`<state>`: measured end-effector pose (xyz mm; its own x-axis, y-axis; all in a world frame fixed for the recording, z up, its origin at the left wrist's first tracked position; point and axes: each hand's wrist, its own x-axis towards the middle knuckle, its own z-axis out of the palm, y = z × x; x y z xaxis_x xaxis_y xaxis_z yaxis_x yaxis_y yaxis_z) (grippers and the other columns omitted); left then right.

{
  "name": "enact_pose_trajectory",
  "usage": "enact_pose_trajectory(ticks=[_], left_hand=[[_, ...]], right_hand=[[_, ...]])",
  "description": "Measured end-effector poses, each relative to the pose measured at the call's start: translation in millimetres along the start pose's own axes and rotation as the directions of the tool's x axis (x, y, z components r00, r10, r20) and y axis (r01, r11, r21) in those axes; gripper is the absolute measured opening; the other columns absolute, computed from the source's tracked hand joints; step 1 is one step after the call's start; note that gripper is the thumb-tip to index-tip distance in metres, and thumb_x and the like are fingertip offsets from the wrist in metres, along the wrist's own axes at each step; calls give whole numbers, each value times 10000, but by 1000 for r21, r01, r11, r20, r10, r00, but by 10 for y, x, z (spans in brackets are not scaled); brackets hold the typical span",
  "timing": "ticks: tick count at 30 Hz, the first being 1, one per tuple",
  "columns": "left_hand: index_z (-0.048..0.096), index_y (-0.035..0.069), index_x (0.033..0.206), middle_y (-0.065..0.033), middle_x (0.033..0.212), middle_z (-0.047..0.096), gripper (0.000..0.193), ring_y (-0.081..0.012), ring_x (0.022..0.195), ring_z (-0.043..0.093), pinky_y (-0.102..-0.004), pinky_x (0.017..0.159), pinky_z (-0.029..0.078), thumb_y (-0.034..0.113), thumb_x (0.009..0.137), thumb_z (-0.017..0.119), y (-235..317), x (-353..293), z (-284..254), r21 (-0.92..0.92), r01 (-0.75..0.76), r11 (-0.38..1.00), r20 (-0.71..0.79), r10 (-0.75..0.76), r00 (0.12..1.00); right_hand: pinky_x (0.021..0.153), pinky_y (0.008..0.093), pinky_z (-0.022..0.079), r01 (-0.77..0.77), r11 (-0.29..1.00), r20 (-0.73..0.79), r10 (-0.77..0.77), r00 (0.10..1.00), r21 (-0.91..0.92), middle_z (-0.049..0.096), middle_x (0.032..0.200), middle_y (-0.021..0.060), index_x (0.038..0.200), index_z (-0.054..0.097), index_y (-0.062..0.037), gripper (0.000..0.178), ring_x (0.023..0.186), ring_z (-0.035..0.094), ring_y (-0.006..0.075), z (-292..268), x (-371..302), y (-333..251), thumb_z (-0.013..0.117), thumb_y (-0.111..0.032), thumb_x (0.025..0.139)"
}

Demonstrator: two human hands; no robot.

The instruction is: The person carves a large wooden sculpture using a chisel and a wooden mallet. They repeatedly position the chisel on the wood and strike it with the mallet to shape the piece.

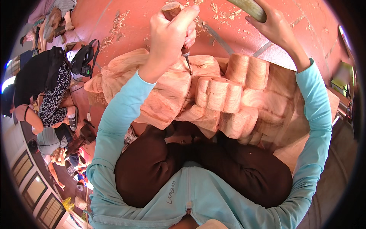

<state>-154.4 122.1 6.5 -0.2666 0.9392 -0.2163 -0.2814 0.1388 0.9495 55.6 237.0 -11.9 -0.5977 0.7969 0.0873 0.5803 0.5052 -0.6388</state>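
Observation:
My left hand (169, 36) is closed around the wooden handle of a chisel (187, 61). Its thin metal blade points down at a groove in a large pale wood carving (219, 93), which lies across in front of my folded legs. Rounded, finger-like blocks and a broad smooth mass are cut into the wood. Up at the right, my right hand (276, 28) grips a greenish wooden mallet (249, 8), raised above the carving and apart from the chisel. The mallet's far end runs out of the picture.
Wood shavings (120, 21) are scattered over the red tiled floor (131, 32). A black bag with straps (82, 59) lies at the left, near a bent-over person (42, 76). Several other people are farther off. A green box (342, 78) stands at the far right.

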Motion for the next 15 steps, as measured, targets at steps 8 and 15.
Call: enact_pose_trajectory(ticks=[8, 15], left_hand=[[418, 111, 609, 24, 482, 378, 329, -53, 378, 332, -223, 348, 246, 111, 883, 600, 8, 2, 78, 100, -69, 993, 104, 59, 993], [449, 101, 643, 27, 493, 427, 279, -51, 371, 376, -221, 337, 257, 56, 891, 568, 49, -6, 156, 69, -9, 998, 60, 5, 998]], right_hand=[[856, 340, 482, 238, 920, -314, -138, 940, 310, 598, 1123, 154, 1336, 424, 12, 624, 1037, 559, 216, -35, 142, 140, 703, -77, 784], [577, 249, 459, -56, 843, -331, 269, 905, 534, 543, 803, 34, 1025, 515, -3, 272, 651, 518, 104, -264, 47, -410, 658, -135, 834]])
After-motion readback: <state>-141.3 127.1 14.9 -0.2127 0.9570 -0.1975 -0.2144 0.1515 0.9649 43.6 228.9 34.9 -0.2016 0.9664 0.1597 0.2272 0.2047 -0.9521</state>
